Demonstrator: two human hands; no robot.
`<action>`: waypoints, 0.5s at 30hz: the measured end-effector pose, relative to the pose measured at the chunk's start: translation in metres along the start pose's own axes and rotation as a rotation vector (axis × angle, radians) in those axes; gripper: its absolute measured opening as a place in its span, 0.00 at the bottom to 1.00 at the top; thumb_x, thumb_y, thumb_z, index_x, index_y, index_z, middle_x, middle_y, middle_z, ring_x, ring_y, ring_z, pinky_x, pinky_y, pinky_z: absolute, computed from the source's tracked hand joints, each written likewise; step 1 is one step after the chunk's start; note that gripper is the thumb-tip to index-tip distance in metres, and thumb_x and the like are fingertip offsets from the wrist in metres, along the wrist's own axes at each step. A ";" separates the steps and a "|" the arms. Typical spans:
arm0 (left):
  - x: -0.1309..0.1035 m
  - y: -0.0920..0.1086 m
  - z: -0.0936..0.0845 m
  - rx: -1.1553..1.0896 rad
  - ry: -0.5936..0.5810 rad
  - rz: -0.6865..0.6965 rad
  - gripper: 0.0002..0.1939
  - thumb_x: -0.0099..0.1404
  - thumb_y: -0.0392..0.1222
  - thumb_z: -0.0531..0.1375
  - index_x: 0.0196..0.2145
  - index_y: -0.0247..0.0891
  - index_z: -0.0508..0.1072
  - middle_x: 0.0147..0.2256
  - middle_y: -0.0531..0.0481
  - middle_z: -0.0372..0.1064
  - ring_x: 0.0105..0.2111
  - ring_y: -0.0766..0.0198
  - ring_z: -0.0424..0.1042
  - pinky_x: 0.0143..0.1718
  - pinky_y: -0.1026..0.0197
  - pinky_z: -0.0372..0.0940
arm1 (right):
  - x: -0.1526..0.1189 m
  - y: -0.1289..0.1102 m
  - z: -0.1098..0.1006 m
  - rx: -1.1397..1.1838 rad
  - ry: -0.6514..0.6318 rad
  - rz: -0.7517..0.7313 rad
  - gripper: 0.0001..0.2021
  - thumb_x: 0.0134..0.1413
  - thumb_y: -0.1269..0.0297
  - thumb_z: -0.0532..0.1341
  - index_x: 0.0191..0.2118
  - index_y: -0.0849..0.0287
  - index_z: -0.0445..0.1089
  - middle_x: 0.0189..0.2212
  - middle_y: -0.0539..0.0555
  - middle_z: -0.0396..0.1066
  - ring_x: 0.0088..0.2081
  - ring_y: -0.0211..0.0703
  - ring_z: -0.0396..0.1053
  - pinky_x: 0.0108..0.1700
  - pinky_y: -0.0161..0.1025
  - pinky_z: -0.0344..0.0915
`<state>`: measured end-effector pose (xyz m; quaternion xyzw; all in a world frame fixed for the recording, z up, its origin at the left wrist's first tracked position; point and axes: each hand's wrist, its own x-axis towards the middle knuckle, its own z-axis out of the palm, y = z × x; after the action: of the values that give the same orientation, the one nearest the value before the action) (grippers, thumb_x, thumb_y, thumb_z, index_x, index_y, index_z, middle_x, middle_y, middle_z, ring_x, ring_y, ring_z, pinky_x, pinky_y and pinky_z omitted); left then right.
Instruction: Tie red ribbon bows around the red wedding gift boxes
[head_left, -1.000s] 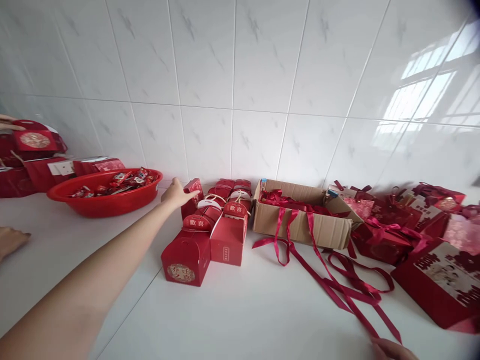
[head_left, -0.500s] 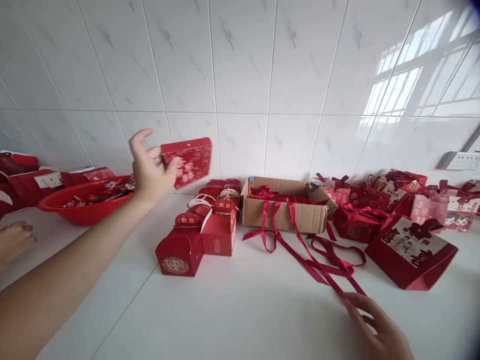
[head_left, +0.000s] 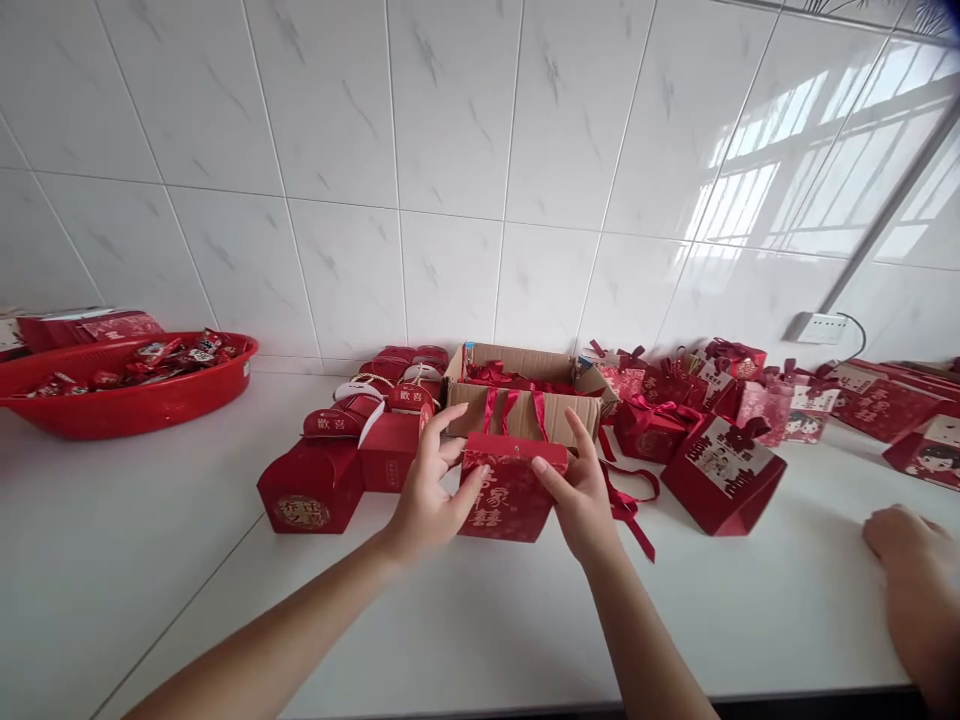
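A red gift box (head_left: 514,500) with pale printed characters stands upright in front of me, a small hole in its top flap. My left hand (head_left: 429,492) grips its left side, thumb on the front face and fingers behind. From the right, my right hand (head_left: 583,492) holds the upper corner with the thumb on the front and the index finger raised. Behind the gift box is a cardboard box (head_left: 459,400) of dark red ribbons, several hanging over its front. Loose ribbon (head_left: 637,485) lies on the table beside my right hand.
Domed red boxes (head_left: 311,490) stand in rows on the left, past them a red basin (head_left: 150,405) of wrapped sweets. Ribbon-tied gift boxes (head_left: 724,470) crowd the right. Another person's hand (head_left: 911,560) rests at the right edge. A tiled wall (head_left: 450,280) is behind.
The gift box has come down from the left to the middle, now between both hands. My right hand has left the ribbon. The view has shifted right.
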<state>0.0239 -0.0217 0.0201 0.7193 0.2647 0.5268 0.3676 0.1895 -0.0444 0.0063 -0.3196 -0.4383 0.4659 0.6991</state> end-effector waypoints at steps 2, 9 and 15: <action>-0.003 -0.010 -0.003 0.010 -0.005 -0.027 0.32 0.64 0.40 0.57 0.61 0.43 0.46 0.45 0.42 0.72 0.40 0.61 0.74 0.45 0.56 0.68 | -0.001 0.015 -0.002 -0.009 0.042 -0.023 0.43 0.45 0.58 0.68 0.65 0.48 0.45 0.33 0.50 0.74 0.35 0.44 0.72 0.39 0.44 0.70; -0.006 -0.026 -0.023 -0.009 -0.039 -0.152 0.36 0.64 0.42 0.57 0.64 0.46 0.42 0.48 0.43 0.69 0.39 0.62 0.73 0.44 0.57 0.68 | -0.001 0.047 0.011 -0.060 0.086 0.013 0.27 0.48 0.56 0.66 0.53 0.51 0.60 0.27 0.46 0.68 0.29 0.39 0.68 0.32 0.38 0.67; 0.004 -0.035 -0.046 0.193 -0.047 -0.185 0.12 0.61 0.47 0.59 0.40 0.39 0.71 0.38 0.48 0.72 0.35 0.60 0.72 0.38 0.59 0.68 | 0.010 0.057 0.024 -0.139 0.116 -0.021 0.22 0.45 0.55 0.68 0.46 0.54 0.65 0.23 0.45 0.65 0.26 0.38 0.65 0.31 0.37 0.65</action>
<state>-0.0188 0.0141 0.0021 0.7360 0.3704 0.4457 0.3499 0.1481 -0.0137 -0.0289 -0.3894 -0.4315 0.4078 0.7042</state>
